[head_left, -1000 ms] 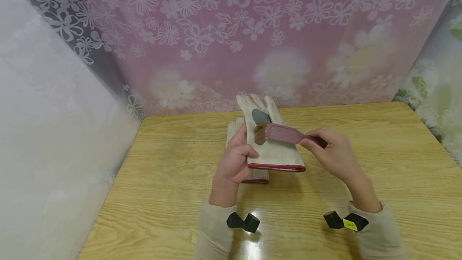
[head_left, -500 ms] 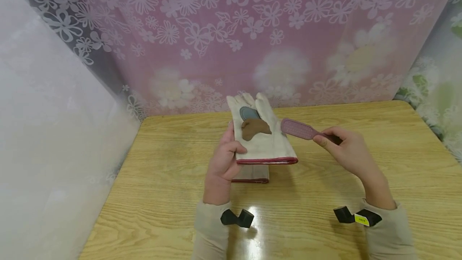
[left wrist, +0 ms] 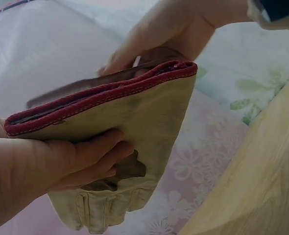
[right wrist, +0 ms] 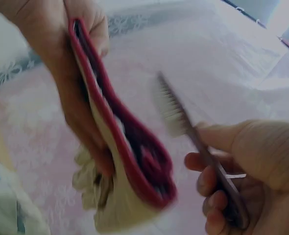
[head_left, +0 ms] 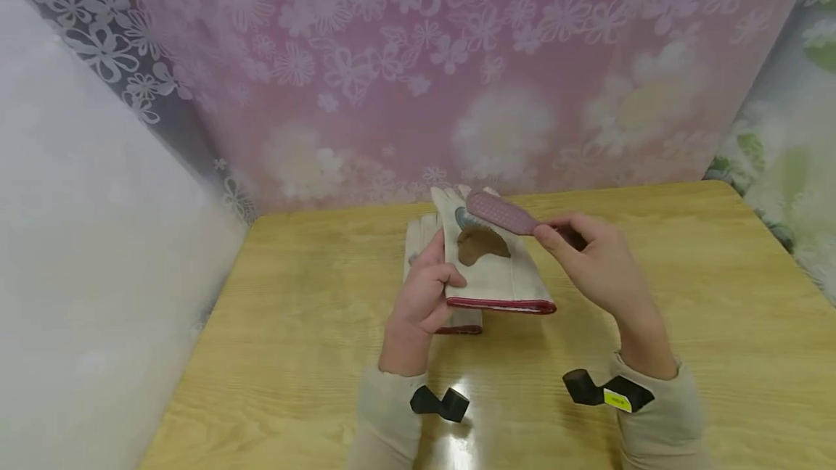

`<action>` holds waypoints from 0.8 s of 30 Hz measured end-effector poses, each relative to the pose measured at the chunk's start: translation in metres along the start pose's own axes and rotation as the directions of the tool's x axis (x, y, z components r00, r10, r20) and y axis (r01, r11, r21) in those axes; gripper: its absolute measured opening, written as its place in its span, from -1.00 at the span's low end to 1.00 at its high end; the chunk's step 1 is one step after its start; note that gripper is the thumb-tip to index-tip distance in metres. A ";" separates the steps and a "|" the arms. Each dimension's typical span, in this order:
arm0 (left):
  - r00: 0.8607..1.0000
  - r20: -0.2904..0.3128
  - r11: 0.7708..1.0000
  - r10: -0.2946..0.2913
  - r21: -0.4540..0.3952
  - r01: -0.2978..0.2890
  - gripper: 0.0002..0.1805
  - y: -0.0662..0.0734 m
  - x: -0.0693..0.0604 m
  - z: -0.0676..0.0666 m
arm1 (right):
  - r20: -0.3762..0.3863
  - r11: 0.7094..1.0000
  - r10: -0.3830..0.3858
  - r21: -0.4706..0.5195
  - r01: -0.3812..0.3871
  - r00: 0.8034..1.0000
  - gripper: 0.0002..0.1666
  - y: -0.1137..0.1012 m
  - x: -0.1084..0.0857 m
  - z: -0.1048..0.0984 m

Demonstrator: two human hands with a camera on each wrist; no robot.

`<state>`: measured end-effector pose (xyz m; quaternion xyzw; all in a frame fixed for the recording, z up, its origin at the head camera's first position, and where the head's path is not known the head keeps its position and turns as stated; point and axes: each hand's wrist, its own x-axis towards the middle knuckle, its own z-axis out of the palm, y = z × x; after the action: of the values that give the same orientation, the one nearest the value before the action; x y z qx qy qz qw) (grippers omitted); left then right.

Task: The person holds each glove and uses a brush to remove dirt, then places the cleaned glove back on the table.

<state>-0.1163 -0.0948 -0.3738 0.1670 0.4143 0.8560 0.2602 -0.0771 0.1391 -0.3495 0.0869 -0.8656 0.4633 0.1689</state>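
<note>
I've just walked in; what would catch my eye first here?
Probably the cream glove with its red trim and brown patch, held by the left hand near the middle of the head view. The right hand grips a mauve brush, bristles toward the glove. Behind the table, a pink flowered backdrop spans the top.

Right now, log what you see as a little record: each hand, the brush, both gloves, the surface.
left hand: holds up the upper glove, thumb in front, fingers behind
right hand: grips the brush by its handle
brush: purplish, bristles facing the upper glove, not touching it
upper glove: cream, red cuff edge, brown and bluish patches
lower glove: beneath the upper one, partly hidden
table: wood grain
</note>
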 end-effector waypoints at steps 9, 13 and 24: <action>0.999 0.006 0.996 0.033 -0.078 -0.032 0.07 -0.001 -0.002 -0.005 | 0.261 0.995 0.094 -0.009 -0.095 0.961 -0.69 -0.021 -0.001 0.014; 0.999 0.019 0.997 0.037 -0.066 -0.035 0.03 0.006 -0.002 -0.008 | 0.259 0.991 0.134 -0.023 -0.132 0.957 -0.74 -0.006 -0.002 -0.002; 0.996 0.010 0.994 0.094 -0.057 -0.093 0.04 0.022 -0.012 -0.018 | 0.071 0.955 0.232 -0.203 -0.214 0.970 -0.63 0.038 -0.017 -0.044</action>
<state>-0.1223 -0.1240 -0.3678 0.1844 0.3801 0.8775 0.2270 -0.0638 0.1965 -0.3630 -0.0066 -0.9179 0.3882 0.0821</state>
